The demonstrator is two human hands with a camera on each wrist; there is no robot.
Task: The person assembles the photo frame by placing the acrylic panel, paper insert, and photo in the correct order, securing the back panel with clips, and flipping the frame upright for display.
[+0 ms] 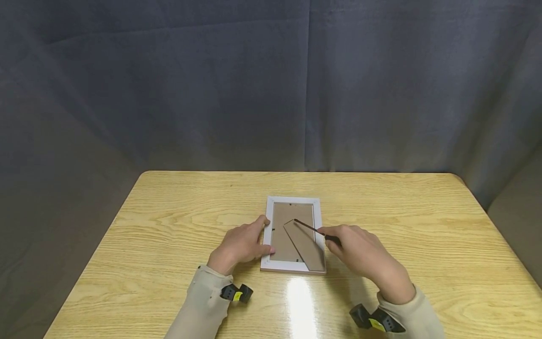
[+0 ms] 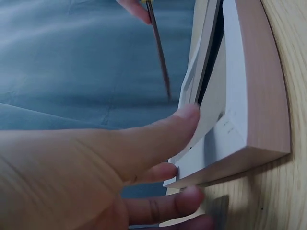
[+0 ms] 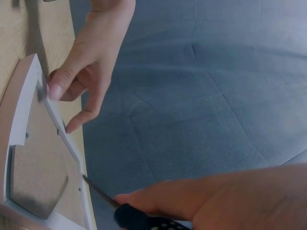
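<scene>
A white picture frame [image 1: 294, 199] lies back side up on the table, its brown backing board [image 1: 281, 242] showing. A tapered stand flap [image 1: 306, 247] lies over the backing. My left hand [image 1: 239, 242] rests at the frame's left side, thumb over the border and index fingertip at the edge farther up. My right hand [image 1: 362, 249] grips a screwdriver [image 3: 132, 216] by its dark handle. The screwdriver's thin shaft [image 1: 308, 227] slants leftward over the backing, its tip overlapping the narrow end of the flap in the head view.
Small dark tabs sit along the inner edges of the frame, one tab [image 1: 290, 204] at the top. The wood-grain table [image 1: 178, 221] reaches back to a dark grey curtain [image 1: 220, 103]. Both wrists wear small black cameras, including the left camera [image 1: 237, 293].
</scene>
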